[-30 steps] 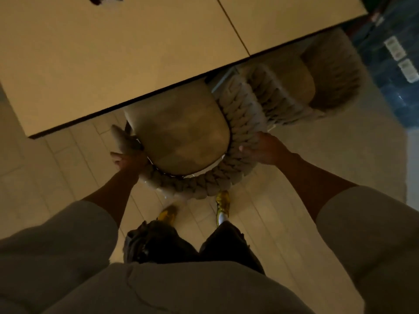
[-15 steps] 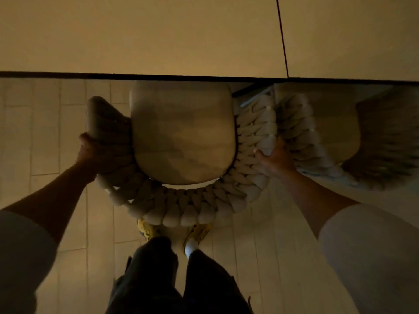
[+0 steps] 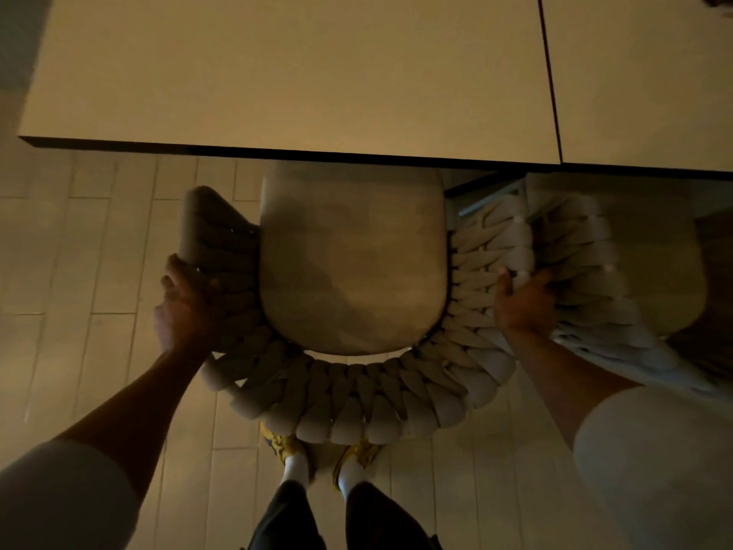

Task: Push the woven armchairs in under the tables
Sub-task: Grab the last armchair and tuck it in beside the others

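The woven armchair [image 3: 349,391] stands with its seat front just under the table [image 3: 277,81] edge; the left hand [image 3: 186,307] and right hand [image 3: 523,303] each grip an armrest.

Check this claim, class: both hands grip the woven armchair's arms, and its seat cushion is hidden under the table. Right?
No. The head view shows the left hand and right hand gripping the woven armchair, but its seat cushion lies mostly in sight, not under the table.

Pale plank floor [image 3: 99,252], dim warm light
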`<state>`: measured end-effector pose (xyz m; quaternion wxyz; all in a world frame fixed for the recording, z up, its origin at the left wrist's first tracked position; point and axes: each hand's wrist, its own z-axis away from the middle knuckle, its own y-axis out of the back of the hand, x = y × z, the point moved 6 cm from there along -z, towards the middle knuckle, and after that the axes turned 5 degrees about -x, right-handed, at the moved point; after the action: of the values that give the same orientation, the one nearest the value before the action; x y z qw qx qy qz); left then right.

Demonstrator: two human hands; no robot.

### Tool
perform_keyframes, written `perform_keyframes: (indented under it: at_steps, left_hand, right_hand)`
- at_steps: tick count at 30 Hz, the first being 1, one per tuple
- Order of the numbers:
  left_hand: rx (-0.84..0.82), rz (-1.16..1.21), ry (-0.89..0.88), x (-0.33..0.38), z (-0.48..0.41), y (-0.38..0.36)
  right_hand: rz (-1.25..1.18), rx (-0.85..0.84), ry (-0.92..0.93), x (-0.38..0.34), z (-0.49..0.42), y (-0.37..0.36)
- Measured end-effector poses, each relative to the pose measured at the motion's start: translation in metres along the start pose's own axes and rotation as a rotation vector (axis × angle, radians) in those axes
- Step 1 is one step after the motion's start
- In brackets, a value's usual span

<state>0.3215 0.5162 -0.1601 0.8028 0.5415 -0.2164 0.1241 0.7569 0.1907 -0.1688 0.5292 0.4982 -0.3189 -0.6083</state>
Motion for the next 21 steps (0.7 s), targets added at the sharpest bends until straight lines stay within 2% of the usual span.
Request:
perform_keyframes:
  at_steps: [6,11,21]
  left_hand:
    - [0.021,-0.045,0.039,-0.003,0.017,-0.008]
    - [0.018,-0.018,0.062,-0.001,0.055,-0.013]
    - [-0.045,-0.100,0.050,-0.029,0.039,0.015]
  right_hand:
    - [0.075,-0.014,0.084,0.000,-0.007,0.008]
    - [0.074,-0.052,0.066,0.009,-0.009,0.018]
    - [-0.018,-0.049,0.091,0.022,0.049,0.004]
